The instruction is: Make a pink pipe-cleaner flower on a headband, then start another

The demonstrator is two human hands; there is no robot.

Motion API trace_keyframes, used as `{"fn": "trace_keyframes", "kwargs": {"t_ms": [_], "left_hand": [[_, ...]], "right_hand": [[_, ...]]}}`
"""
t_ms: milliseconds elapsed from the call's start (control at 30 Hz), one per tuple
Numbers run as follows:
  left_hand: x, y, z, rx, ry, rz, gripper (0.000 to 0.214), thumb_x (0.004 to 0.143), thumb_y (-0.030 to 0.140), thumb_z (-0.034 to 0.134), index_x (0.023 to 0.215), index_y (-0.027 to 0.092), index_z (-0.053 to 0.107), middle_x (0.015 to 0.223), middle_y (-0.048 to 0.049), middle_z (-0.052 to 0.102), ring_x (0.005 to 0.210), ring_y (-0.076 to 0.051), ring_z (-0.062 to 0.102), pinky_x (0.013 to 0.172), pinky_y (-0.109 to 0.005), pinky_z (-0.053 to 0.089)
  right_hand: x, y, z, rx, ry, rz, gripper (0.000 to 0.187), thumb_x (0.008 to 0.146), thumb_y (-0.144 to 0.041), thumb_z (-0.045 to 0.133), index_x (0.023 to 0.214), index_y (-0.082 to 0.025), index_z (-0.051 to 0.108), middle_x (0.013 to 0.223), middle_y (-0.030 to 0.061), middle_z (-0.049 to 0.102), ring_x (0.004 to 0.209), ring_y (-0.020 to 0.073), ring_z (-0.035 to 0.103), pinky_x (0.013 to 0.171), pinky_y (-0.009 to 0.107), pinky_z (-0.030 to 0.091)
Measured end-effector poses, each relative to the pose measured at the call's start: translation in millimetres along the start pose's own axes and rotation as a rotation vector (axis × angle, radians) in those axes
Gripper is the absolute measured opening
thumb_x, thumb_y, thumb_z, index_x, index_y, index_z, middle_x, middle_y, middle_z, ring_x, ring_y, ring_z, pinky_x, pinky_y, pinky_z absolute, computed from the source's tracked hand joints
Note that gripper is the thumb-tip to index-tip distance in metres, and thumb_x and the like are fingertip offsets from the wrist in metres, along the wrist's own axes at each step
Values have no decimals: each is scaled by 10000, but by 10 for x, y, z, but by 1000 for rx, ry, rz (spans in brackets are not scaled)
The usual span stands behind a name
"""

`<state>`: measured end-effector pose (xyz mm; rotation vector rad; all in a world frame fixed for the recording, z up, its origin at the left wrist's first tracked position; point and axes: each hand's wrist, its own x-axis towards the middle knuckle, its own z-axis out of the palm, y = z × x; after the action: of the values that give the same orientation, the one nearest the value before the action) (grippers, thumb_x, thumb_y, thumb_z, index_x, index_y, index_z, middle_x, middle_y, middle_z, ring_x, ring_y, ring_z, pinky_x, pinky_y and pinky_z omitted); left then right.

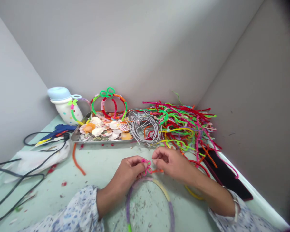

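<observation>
My left hand [129, 170] is closed, pinching a small pink pipe-cleaner curl [147, 166] at the top of a headband [148, 196] wrapped in purple, yellow and green fuzz. My right hand [170, 162] is closed beside it, fingertips pinched on the same pink curl, with an orange pipe cleaner [157, 171] running under the fingers. The headband arches toward me on the pale green table [101, 161].
A big pile of coloured pipe cleaners [183, 125] lies behind my right hand. Grey headbands [145, 128], a metal tray of shells [103, 130], finished headbands [110, 103], a white bottle [65, 108], a glue gun [55, 132] with black cable, a loose orange pipe cleaner [77, 159].
</observation>
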<state>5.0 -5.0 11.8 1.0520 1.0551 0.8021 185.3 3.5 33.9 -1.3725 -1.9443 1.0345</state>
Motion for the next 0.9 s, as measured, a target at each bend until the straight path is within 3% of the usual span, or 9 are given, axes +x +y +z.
{"fn": "trace_keyframes", "kwargs": {"t_ms": [133, 400, 633, 900], "left_hand": [[4, -17, 8, 44, 29, 14, 116, 710, 238, 637, 716, 125, 661, 557, 17, 548, 478, -72, 417, 474, -199, 303], [-14, 12, 53, 39, 43, 22, 78, 686, 217, 645, 703, 141, 650, 536, 33, 559, 465, -72, 437, 466, -190, 327], [-49, 15, 64, 108, 38, 90, 112, 720, 247, 621, 711, 135, 623, 594, 11, 593, 531, -97, 495, 520, -204, 360], [-37, -12, 30, 265, 79, 132, 171, 769, 259, 549, 683, 141, 639, 565, 7, 551, 535, -110, 456, 519, -218, 345]], "right_hand": [[-19, 17, 67, 133, -74, 74, 73, 799, -162, 519, 794, -173, 591, 666, -15, 635, 561, 101, 552, 491, 192, 387], [-21, 34, 160, 62, -22, 127, 112, 755, -116, 503, 753, -176, 598, 590, -26, 617, 489, 88, 508, 432, 178, 309], [-26, -51, 188, 41, 18, 203, 108, 733, -142, 502, 686, -179, 592, 546, -24, 604, 490, 102, 518, 441, 184, 326], [-31, -70, 195, 131, -32, 261, 105, 724, -146, 495, 681, -183, 583, 508, -29, 598, 426, 88, 479, 413, 175, 344]]}}
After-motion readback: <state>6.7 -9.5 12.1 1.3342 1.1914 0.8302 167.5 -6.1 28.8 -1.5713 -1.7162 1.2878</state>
